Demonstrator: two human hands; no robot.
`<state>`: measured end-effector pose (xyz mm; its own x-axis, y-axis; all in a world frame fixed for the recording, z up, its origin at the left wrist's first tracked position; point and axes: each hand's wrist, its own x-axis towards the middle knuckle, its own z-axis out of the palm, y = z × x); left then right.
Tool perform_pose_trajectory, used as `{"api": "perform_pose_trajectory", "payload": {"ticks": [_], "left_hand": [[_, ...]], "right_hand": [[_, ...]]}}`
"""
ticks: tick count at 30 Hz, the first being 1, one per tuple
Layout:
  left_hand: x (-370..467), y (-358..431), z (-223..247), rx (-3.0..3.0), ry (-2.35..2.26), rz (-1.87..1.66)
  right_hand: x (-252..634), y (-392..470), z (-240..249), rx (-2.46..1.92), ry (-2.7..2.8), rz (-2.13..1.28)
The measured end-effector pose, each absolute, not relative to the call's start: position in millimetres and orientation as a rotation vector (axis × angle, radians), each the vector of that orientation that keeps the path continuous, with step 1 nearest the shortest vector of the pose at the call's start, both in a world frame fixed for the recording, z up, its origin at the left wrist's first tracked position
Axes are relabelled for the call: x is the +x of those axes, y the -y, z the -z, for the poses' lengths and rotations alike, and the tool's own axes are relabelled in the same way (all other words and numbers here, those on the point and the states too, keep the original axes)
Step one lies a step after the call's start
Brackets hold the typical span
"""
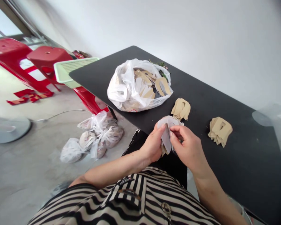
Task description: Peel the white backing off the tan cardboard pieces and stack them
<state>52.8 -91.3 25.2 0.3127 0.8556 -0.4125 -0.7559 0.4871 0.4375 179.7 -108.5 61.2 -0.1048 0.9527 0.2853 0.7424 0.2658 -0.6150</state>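
Observation:
A stack of white and tan cut-out pieces [166, 137], each with an opening in it, is held in front of my body near the table's edge. My left hand [154, 143] is wrapped round the stack's left side. With thumb and fingers, my right hand [186, 144] pinches the top white piece at its right side. Just beyond lies a tan stack of cut-out pieces [181, 108], and another tan stack [220, 130] lies further right. A white plastic bag [121, 90] full of similar loose pieces stands open on the black table [201, 93].
Tied plastic bags [100, 132] lie on the floor at the left. A pale green basket [67, 70] rests by the table's left end, near red stools [48, 56]. Behind the table is a white wall [201, 37]. Clear plastic [273, 115] shows at the right edge.

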Motion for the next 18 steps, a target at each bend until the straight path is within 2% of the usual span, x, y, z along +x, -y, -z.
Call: {"api": "perform_pose_trajectory", "payload": {"ticks": [9, 18], "left_hand": [[51.9, 92.3, -24.5, 0.177, -0.565, -1.108], [53.1, 89.7, -28.3, 0.192, -0.58, -1.079]], "right_hand": [[189.9, 103.1, -51.5, -1.518, 1.675, -0.804], [202.3, 100.9, -49.7, -1.572, 1.658, -0.858]]}}
